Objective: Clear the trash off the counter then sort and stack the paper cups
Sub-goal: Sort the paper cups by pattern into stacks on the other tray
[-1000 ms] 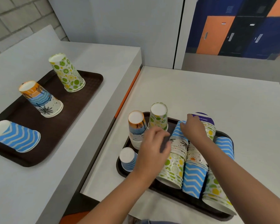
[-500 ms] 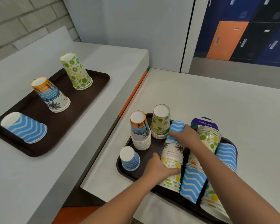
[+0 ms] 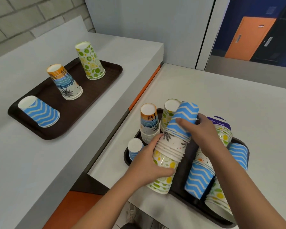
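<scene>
Our left hand (image 3: 147, 164) fingers wrap the patterned paper-cup stack (image 3: 170, 151); our right hand (image 3: 203, 131) fingers clamp its blue zigzag top cups (image 3: 183, 116).

The only camera rides on my head, a wide-angle lens looking forward and steeply down. It sits close over the near tray (image 3: 126, 157) on the right counter (image 3: 221, 100). My left hand (image 3: 149, 162) and right hand (image 3: 203, 131) reach in from the bottom edge to the cup stack (image 3: 170, 151). The left counter (image 3: 23, 162) and far tray (image 3: 96, 90) lie farther off. Lockers (image 3: 251, 37) show top right.
</scene>
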`<state>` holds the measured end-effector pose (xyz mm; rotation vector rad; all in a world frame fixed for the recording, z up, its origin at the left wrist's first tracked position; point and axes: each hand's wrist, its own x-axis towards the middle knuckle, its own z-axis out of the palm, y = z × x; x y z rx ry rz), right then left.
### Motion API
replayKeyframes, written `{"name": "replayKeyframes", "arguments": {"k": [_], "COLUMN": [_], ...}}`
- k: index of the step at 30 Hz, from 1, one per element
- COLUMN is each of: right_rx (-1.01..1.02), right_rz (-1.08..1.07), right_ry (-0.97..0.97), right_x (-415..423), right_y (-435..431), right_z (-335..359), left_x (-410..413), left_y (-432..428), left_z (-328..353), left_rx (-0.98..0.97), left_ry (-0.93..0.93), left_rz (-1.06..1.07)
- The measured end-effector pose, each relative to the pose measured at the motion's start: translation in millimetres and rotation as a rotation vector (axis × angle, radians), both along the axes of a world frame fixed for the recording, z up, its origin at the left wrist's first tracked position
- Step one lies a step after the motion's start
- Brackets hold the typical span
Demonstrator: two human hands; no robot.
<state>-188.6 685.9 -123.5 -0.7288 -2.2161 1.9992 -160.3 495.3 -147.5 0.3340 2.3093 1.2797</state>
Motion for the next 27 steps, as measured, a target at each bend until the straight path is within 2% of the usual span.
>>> {"name": "replayKeyframes", "arguments": {"k": [8, 13, 16, 19, 23, 27], "right_rx": [-0.309, -0.382, -0.403, -0.313, -0.150, 0.185], "right_rz": [-0.084, -0.269, -0.287, -0.186, -0.017, 0.186], "right_ry": [0.098, 0.201, 0.252, 0.237, 0.334, 0.277], "right_x": [-6.9, -3.3, 4.6, 11.4, 18.9, 14.3], "right_y": [-8.3, -11.4, -14.9, -47.1, -104.5, -134.0], "right_z": [10.9, 16.1, 11.1, -8.7, -40.8, -73.7], "left_x": [2.9, 7.9, 2.6, -12.7, -37.3, -56.0], "left_y": [-48.6, -91.1, -123.5, -147.2, -161.3, -162.7], "left_z": [23.8, 28.7, 30.6, 33.3, 37.8, 39.5], "left_rx": [-0.037, -0.015, 0.043, 0.107, 0.176, 0.226], "left_ry": [-0.043, -0.097, -0.102, -0.131, -0.166, -0.195], "left_rz": [-0.047, -0.005, 0.085, 0.205, 0.264, 0.257]}}
